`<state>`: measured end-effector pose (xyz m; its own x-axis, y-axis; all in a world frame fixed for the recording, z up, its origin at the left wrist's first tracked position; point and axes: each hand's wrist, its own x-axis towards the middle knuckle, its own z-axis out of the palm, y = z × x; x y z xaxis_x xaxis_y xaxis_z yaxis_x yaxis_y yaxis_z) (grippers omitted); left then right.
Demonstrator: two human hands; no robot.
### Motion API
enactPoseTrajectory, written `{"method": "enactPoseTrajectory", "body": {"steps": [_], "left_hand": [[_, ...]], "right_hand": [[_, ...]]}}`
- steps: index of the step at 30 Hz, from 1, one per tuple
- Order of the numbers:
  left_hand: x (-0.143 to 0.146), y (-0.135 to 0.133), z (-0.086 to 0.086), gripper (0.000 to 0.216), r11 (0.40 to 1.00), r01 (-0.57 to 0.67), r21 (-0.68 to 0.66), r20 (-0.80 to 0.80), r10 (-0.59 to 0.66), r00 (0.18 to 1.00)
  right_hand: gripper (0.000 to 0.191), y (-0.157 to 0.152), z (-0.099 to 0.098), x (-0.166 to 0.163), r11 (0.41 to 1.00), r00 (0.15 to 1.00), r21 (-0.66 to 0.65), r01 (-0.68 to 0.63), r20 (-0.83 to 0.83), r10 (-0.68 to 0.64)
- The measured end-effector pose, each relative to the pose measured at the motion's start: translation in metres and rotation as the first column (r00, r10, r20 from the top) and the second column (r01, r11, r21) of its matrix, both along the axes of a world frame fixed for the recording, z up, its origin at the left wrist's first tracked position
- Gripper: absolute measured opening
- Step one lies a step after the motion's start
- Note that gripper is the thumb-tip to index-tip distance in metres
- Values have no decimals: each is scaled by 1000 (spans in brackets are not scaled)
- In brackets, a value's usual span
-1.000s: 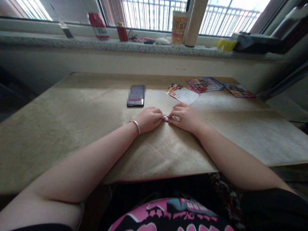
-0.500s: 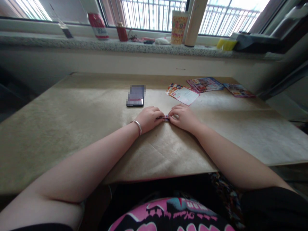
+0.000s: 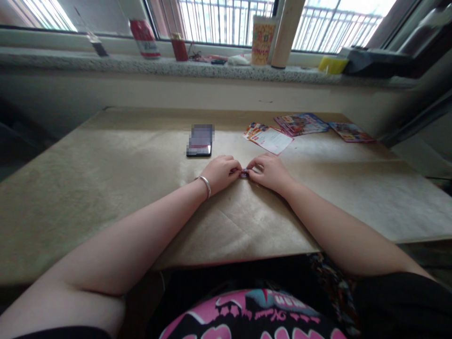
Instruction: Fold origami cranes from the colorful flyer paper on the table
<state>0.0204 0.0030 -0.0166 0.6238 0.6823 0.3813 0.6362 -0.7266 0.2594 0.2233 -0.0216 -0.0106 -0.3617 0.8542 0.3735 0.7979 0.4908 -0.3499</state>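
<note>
We log first the table (image 3: 106, 188), papered in brown across mid-frame, with printed leaflets (image 3: 271, 139) fanned at upper right and a phone (image 3: 199, 141) flat just above centre, both clear of the hands. Next, at centre, our left hand (image 3: 221, 173) and right hand (image 3: 270, 172), curled narrow, fingertips meeting. Last, between them, a small colourful scrap (image 3: 243, 174), pinched from both sides against the table, seemingly to steady it.

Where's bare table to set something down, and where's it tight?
Widest bare patch: the paper-covered table left of the phone and left hand. Another right of the right hand, nearer than the leaflets. Crowded: far-right corner with booklets, and where both hands pinch the small folded piece.
</note>
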Motion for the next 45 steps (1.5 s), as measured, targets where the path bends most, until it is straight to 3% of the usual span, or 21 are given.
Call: {"method": "enactPoseTrajectory", "body": {"steps": [7,13,20,26,36,45], "left_hand": [[-4,1,-1,17,999,40,9,25,-40,999],[-6,0,-2,15,998,55,27,82,-57,995],[-3,-6,4,19,998,49,47,-6,-49,999],[-3,-2,0,17,999,20,38,21,-21,1000],[-5,0,-1,14,995,69,69,-16,-68,998],[0,-5,3,15,994,70,85,-56,-65,996]], "right_hand": [[26,0,-4,1,1000,999,21,11,33,-12],[17,4,-9,2,1000,999,8,-14,-36,14],[13,4,-8,0,999,989,-37,-38,-144,33],[7,3,-8,-2,997,985,-71,-33,-173,21],[9,1,-4,-1,993,993,20,-118,4,118],[13,-4,7,-7,988,976,79,-129,184,113]]}}
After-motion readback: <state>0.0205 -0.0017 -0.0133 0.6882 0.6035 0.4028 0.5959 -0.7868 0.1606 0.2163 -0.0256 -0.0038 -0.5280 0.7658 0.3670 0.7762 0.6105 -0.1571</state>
